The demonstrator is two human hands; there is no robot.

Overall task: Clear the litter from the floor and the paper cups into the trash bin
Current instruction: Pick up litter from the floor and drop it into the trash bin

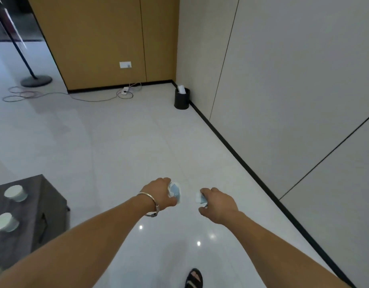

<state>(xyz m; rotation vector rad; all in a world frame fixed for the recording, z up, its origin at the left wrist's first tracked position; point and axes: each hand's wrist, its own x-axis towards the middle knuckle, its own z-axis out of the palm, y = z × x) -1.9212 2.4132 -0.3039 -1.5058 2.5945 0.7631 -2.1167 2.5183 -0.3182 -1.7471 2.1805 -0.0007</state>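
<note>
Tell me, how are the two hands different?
The left hand wears a silver bracelet on its wrist; the right hand has a bare wrist. The left hand grips a wad of bluish-white paper that shows a lot; the right hand grips a paper scrap that shows less. Both reach out over the shiny floor, fingers curled round litter.

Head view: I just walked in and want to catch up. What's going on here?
A person holds both arms out over the floor. The left hand grips crumpled bluish litter, and the right hand grips a second piece. The trash bin stands ahead in the corner, with something white sticking out of it. Paper cups sit on the dark table at the left, not yet cleared.
</note>
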